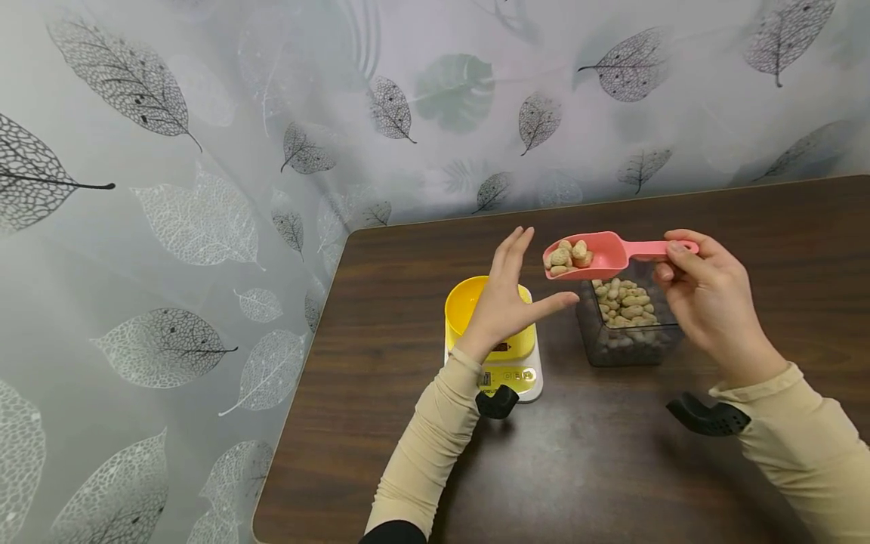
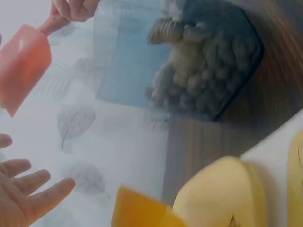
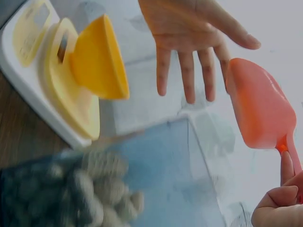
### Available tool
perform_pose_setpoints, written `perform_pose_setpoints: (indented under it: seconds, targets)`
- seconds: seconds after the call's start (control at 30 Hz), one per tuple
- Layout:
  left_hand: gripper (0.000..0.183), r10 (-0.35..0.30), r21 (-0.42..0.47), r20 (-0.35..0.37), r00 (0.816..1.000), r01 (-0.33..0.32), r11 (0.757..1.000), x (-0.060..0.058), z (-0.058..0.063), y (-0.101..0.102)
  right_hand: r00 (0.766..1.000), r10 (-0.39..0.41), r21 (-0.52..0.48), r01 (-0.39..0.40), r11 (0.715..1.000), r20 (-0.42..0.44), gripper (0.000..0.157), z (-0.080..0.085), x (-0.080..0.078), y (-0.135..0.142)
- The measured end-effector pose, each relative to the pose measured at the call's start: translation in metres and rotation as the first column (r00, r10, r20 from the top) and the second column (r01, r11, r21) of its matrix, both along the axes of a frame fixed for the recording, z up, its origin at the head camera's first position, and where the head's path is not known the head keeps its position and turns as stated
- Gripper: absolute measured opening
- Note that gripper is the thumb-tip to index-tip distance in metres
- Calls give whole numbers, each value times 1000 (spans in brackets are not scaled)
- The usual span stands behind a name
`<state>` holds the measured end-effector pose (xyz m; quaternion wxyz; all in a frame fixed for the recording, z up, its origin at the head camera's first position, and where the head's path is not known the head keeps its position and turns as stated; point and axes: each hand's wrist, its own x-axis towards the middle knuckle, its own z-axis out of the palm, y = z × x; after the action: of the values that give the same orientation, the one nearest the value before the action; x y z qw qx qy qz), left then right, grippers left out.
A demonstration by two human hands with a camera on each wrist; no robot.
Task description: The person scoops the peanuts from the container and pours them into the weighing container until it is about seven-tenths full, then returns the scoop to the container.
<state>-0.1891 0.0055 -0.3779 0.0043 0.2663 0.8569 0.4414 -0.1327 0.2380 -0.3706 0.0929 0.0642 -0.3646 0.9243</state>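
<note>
My right hand [image 1: 715, 302] grips the handle of a pink scoop [image 1: 610, 255], thumb on top. Several peanuts [image 1: 569, 257] in their shells lie in the front of the scoop, which is held up level above the table. My left hand [image 1: 501, 311] is raised with fingers extended and thumb spread, close to the scoop's tip and holding nothing. Below the left hand, a yellow bowl [image 1: 464, 304] sits on a white and yellow kitchen scale [image 1: 532, 384], partly hidden by that hand. In the right wrist view the bowl [image 3: 97, 61] shows from its side.
Under the scoop, a clear, dark-tinted container [image 1: 621, 351] holds many peanuts [image 1: 628, 302]. Everything stands on a brown wooden table [image 1: 381, 317]. Leaf-patterned curtain or wall covering [image 1: 455, 98] borders its back and left edges. Black wrist mounts [image 1: 710, 418] jut out below both hands.
</note>
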Motion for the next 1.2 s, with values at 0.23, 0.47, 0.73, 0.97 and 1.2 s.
perform_pose_setpoints:
  seconds: [0.23, 0.47, 0.73, 0.97, 1.2]
  targets:
    - [98, 80, -2, -44, 996, -81, 997, 1, 1, -25, 998, 64, 24, -64, 998, 2, 13, 4, -6, -26]
    - [98, 151, -3, -74, 986, -152, 988, 1, -11, -53, 991, 127, 134, -130, 982, 28, 15, -1, -8, -43]
    - [95, 204, -45, 31, 978, -203, 978, 4, -29, -70, 988, 135, 242, -149, 959, 76, 24, -8, -8, -47]
    - [97, 235, -101, 51, 971, -229, 968, 5, -42, -77, 985, 122, 293, -153, 944, 122, 29, -9, -8, -48]
    - [97, 247, -129, 71, 966, -237, 963, 6, -53, -82, 979, 129, 352, -178, 919, 159, 30, -11, -11, -48]
